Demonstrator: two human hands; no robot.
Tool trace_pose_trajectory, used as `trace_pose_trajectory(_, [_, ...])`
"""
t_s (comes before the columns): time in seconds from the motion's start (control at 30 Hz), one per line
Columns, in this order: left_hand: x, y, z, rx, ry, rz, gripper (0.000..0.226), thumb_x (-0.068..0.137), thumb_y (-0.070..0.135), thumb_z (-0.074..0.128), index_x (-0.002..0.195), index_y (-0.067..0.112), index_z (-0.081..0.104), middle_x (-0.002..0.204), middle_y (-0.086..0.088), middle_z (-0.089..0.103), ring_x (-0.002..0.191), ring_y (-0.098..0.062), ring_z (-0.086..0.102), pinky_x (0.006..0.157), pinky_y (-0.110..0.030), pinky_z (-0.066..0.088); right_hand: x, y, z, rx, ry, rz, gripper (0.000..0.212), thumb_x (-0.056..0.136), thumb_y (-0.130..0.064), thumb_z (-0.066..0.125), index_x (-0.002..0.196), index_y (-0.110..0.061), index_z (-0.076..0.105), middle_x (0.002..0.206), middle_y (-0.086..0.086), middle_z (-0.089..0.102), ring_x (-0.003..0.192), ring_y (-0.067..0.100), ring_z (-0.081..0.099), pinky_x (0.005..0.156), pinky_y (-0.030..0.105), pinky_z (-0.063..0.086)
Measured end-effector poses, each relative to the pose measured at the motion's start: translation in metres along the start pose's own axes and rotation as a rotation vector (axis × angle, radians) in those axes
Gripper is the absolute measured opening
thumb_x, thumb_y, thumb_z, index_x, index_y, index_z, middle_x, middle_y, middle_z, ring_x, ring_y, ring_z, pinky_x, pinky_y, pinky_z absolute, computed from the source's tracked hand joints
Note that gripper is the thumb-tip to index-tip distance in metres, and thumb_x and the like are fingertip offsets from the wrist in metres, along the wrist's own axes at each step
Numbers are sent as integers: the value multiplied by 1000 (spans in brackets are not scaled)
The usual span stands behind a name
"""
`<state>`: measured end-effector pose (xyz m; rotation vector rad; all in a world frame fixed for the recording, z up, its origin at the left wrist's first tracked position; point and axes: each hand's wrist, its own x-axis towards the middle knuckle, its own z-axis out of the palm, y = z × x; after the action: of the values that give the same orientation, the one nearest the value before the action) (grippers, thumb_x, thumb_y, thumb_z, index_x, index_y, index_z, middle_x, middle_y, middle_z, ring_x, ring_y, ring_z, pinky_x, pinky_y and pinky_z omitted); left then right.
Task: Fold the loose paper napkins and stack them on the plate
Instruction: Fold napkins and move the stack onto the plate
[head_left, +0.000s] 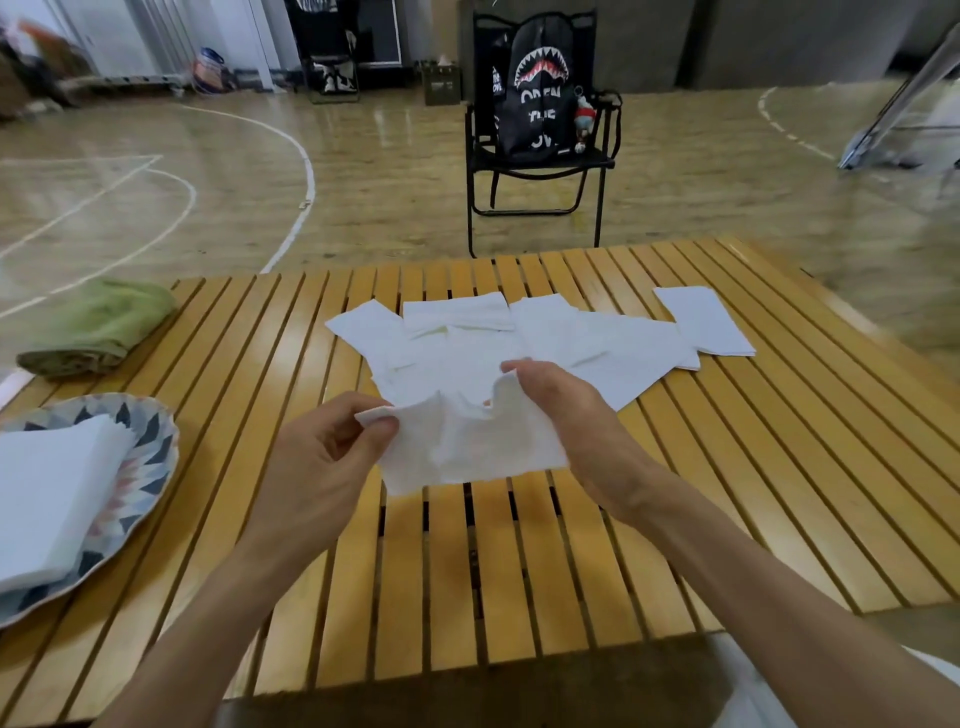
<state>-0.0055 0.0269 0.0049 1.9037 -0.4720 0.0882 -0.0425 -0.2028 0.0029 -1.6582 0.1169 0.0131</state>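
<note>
A single paper napkin (467, 441) hangs above the slatted counter (519, 561), held at its upper corners between my two hands. My left hand (332, 447) pinches the near-left corner between thumb and fingertips; my right hand (556, 410) curls over the opposite corner, fingers closed on the edge. The sheet sags and ripples between them, its lower edge hanging just above the slats, not yet creased into a fold.

I judge the risks to be these: the paper is thin and slack, so pulling the corners apart too hard could tear it, and bringing them together unevenly would leave a crooked fold that sits badly on the stack. A loose pinch could also let one corner slip and drop the sheet onto the pile behind it.

Beyond my hands, the loose napkins (519, 343) lie spread and overlapping across the middle of the counter, with a neater stack (706, 322) at their right end. At the near left, folded napkins (52, 493) already rest on the patterned plate (150, 457). A green cloth (98, 327) lies at the far left edge, and a black folding chair (535, 171) carrying a backpack (535, 88) stands on the court floor behind.
</note>
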Motion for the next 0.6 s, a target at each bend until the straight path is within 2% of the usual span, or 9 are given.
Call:
trace_pose_trajectory(0.07, [0, 0, 0, -32, 2, -34, 14, 98, 11, 57, 97, 18, 70, 85, 10, 70, 78, -2, 65, 64, -11, 50, 0, 0, 2, 132, -75, -16, 62, 90, -75, 37, 124, -31, 66, 120, -14, 72, 115, 8, 66, 107, 43, 44])
trace_pose_trajectory(0.13, [-1, -2, -1, -67, 14, -94, 13, 99, 16, 57, 99, 17, 70, 85, 9, 71, 78, -3, 66, 64, -13, 51, 1, 0, -1, 216, -152, 1, 70, 93, -76, 25, 135, -33, 60, 132, -8, 67, 124, 15, 62, 112, 47, 39])
trace_pose_trajectory(0.2, [-1, -6, -3, -96, -22, -189, 15, 100, 20, 55, 102, 18, 70, 87, 6, 73, 80, -7, 68, 66, -20, 52, 1, -1, -3, 225, -183, 51, 66, 95, -72, 32, 139, -29, 57, 134, -6, 66, 124, 15, 62, 109, 44, 44])
trace_pose_trajectory(0.27, [-1, -9, -3, -138, -98, -318, 16, 101, 21, 54, 105, 18, 70, 90, 7, 75, 84, -6, 70, 68, -21, 52, 0, 0, -3, 40, -140, 98, 44, 94, -55, 58, 128, -27, 63, 124, -11, 70, 114, 10, 67, 104, 42, 51])
trace_pose_trajectory(0.33, [-2, -15, -2, -88, -162, -397, 15, 101, 21, 56, 106, 18, 69, 93, 8, 76, 88, -6, 71, 74, -27, 56, 1, 6, -3, -179, -59, 158, 25, 90, -35, 73, 113, -27, 67, 111, -10, 71, 104, 11, 69, 95, 38, 56])
trace_pose_trajectory(0.4, [-4, -22, 0, 21, -209, -427, 12, 100, 23, 58, 104, 19, 69, 92, 8, 76, 85, -5, 72, 77, -31, 59, 2, 12, -2, -370, -36, 220, 15, 90, -29, 73, 103, -26, 66, 104, -3, 70, 95, 15, 69, 80, 31, 57])
trace_pose_trajectory(0.47, [-5, -27, 3, 101, -254, -439, 10, 98, 24, 60, 102, 21, 69, 92, 9, 77, 83, -3, 72, 73, -26, 59, 3, 17, -3, -563, -40, 275, 8, 92, -30, 69, 96, -24, 65, 95, -2, 69, 83, 13, 68, 69, 27, 53])
trace_pose_trajectory(0.53, [-7, -32, 7, 198, -286, -445, 8, 97, 25, 62, 101, 23, 68, 93, 7, 76, 84, -3, 72, 70, -22, 58, 3, 22, -3, -661, -50, 297, 7, 93, -28, 66, 93, -22, 65, 87, -2, 72, 72, 13, 70, 68, 28, 54])
trace_pose_trajectory(0.6, [-7, -37, 10, 342, -299, -438, 6, 96, 29, 63, 100, 25, 64, 94, 6, 73, 86, -8, 70, 72, -30, 60, 3, 26, -3, -698, -48, 295, 4, 95, -23, 63, 93, -20, 62, 81, -1, 74, 61, 13, 72, 68, 31, 57])
